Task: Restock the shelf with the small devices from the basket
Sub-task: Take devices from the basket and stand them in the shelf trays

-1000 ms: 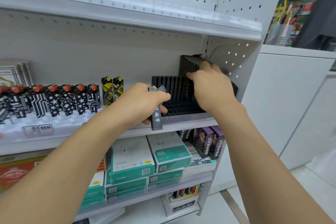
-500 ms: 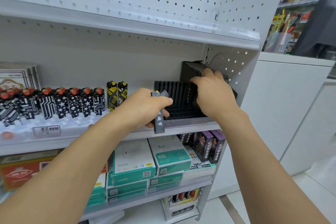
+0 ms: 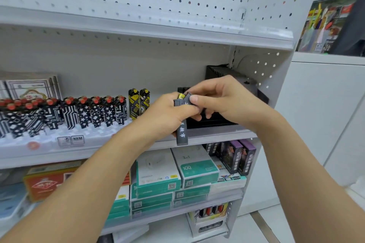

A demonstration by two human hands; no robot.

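Stocked rows: patterned lighters (image 3: pixel 85 112) are seen standing left of the black rack (image 3: pixel 215 122).
Left hand (image 3: pixel 167 116): a bundle of dark small devices (image 3: pixel 182 122) is gripped before the rack.
Right hand (image 3: pixel 223 100): one device's top is pinched.
Progress: the rack appears unfilled; the held devices are not yet placed.

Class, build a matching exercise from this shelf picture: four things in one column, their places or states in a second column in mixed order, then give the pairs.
Things
1. slim dark devices
2. black slotted rack
3. yellow-and-black lighters
4. teal-and-white boxes

Places or states
A. stacked on the shelf below
B. gripped in the left hand, top pinched by the right hand
C. at the middle shelf's right end, behind both hands
D. standing upright right of the black-and-white lighters

Pairs: 1-B, 2-C, 3-D, 4-A
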